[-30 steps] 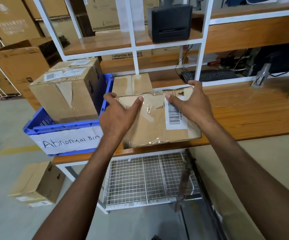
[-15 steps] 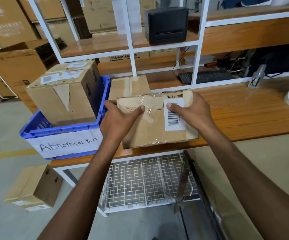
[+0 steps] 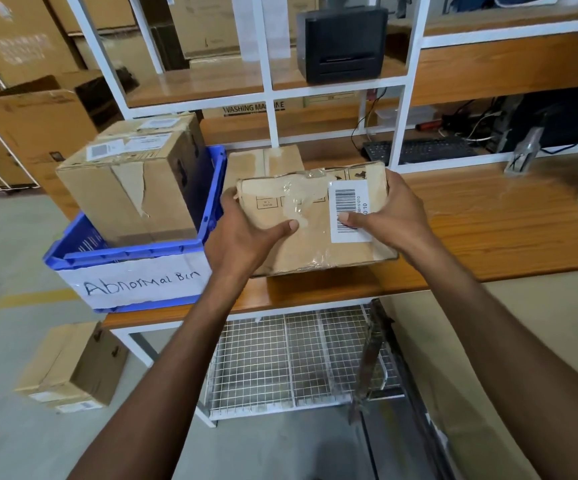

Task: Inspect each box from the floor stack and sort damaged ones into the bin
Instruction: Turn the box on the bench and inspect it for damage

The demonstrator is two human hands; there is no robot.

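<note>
Directly at twelve o'clock from the held box (image 3: 306, 252), a flat carton (image 3: 263, 162) lies on the tabletop (image 3: 488, 233) just behind it, with a white rack upright (image 3: 270, 98) beyond. A black printer (image 3: 343, 43) sits on the shelf at one o'clock and a keyboard (image 3: 426, 150) lies at two o'clock behind the frame. A wire shelf (image 3: 291, 358) sits under the tabletop at six o'clock. The held box is above the tabletop's front part, tilted toward the camera; contact with the wood cannot be confirmed. Its top is creased and covered in wrinkled clear tape, with a white barcode label (image 3: 348, 206) near the right end. The left hand (image 3: 246, 233) and right hand (image 3: 393, 216) each have their grip clamped on an end of it, thumbs on top. At nine o'clock the blue bin (image 3: 124, 255), lettered "Abnormal Bin", holds a large carton (image 3: 131, 199) with torn tape. A floor carton (image 3: 72, 368) stands at seven o'clock.
</note>
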